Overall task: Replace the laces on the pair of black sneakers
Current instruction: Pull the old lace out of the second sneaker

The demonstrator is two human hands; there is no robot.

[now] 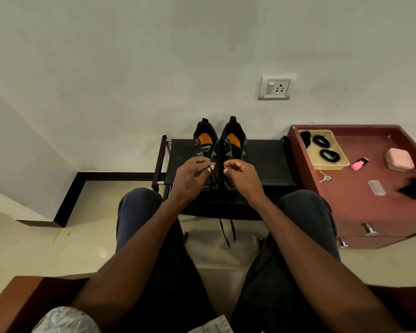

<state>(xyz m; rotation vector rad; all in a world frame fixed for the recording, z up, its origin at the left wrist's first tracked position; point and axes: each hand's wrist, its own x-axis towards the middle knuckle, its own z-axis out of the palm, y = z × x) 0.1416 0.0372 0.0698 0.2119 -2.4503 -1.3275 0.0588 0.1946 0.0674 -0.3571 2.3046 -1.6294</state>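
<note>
Two black sneakers with orange insoles stand side by side on a low black rack (262, 164), heels toward the wall: the left sneaker (204, 140) and the right sneaker (233, 138). My left hand (192, 176) and my right hand (240, 174) hover over their toe ends, fingers pinched on a black lace (214, 181). Two lace ends (227, 233) dangle below the rack's front edge between my knees. Coiled black spare laces (329, 155) lie in a yellow tray (332, 167) at the right.
A maroon cabinet (370, 212) stands right of the rack, holding the tray, a pink highlighter (359, 163), a pink case (399, 159), keys (324, 178) and a clear packet (377, 187). A wall socket (276, 87) is above. I sit on a brown seat (22, 299).
</note>
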